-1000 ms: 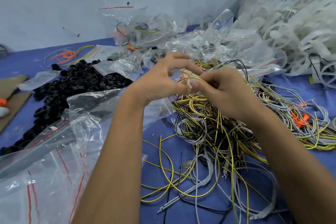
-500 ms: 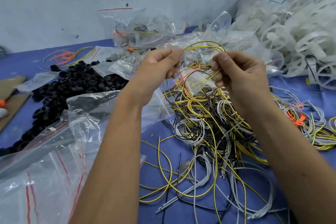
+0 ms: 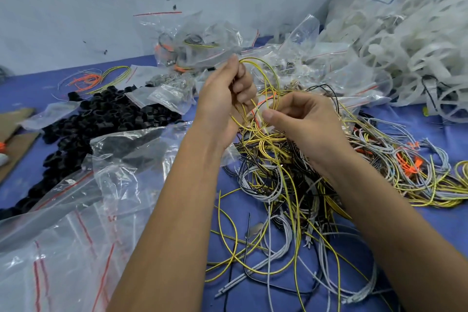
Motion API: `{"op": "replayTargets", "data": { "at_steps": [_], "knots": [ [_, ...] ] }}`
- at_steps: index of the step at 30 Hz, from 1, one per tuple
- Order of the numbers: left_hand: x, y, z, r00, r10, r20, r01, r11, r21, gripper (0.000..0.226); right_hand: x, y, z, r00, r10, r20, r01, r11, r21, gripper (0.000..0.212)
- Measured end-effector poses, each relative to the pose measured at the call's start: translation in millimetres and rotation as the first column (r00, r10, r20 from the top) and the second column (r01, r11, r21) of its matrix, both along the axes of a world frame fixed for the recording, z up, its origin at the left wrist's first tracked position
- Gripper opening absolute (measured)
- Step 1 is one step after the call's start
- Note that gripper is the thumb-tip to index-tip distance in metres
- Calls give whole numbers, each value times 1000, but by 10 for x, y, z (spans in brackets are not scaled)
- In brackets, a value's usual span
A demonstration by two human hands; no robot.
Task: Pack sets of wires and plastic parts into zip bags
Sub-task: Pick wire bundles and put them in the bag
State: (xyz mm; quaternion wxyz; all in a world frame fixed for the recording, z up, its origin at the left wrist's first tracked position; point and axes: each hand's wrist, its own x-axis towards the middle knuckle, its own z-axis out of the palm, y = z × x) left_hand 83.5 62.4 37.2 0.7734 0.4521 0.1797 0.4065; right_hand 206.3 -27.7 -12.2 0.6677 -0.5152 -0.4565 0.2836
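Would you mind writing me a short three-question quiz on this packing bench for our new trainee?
1. True or false: both hands hold the loop of yellow wire.
2. Multiple choice: the pile of black plastic parts lies (a) under the right hand, (b) to the left of the left hand, (c) inside the big sack of white parts.
3. Fill in: the seal strips on the empty zip bags at the lower left are ____ in colour.

Key
1. True: the left hand grips the loop near its top, and the right hand pinches it lower down.
2. b
3. red
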Motion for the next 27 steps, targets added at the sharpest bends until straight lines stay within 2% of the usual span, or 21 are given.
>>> {"op": "replayTargets", "data": {
  "at_steps": [2,4,7,9,10,12,13,15,18,20,22,24,26,27],
  "knots": [
    [-37,2,13,994,-93,60,96,994,-54,39,4,-9,13,998,63,-7,-63,998,10,21],
    [-43,-18,22,977,-155,146,173,978,-115,39,9,-23,27,984,156,-84,-155,988,17,20],
    [-25,-46,25,970,-160,181,186,973,-138,39,-8,-38,36,960,230,-160,-239,970,-39,22],
    [-4,-54,28,986,-127,112,138,985,-99,39,-20,-43,31,951,246,-189,-260,964,-53,32],
    [9,-54,29,995,-90,46,92,995,-47,39,-23,-49,39,948,246,-203,-261,964,-52,29],
    [23,-30,17,987,56,-154,-31,986,162,41,-23,-58,64,946,228,-232,-247,967,-57,17],
    [13,-9,6,959,138,-249,-61,954,294,42,-24,-64,75,942,222,-251,-242,969,-48,13],
    [-63,38,-3,916,182,-358,-14,906,424,35,-25,-66,93,933,222,-284,-229,973,8,11],
    [-255,99,48,920,54,-388,124,899,420,15,-22,-59,110,928,212,-306,-188,977,105,14],
    [-352,136,95,907,64,-416,148,877,458,11,-9,-56,108,934,196,-299,-167,979,119,13],
    [-402,159,141,866,168,-471,124,840,528,14,2,-46,91,976,120,-183,-105,991,88,13],
    [-417,172,178,822,298,-485,73,790,609,18,26,-35,49,992,-73,107,67,996,63,14],
    [-427,199,194,775,470,-423,-47,710,703,26,68,-24,31,888,-294,354,269,956,118,13],
    [-433,220,197,730,571,-376,-116,646,755,30,94,-26,37,845,-371,385,332,928,166,12]
  ]
}}
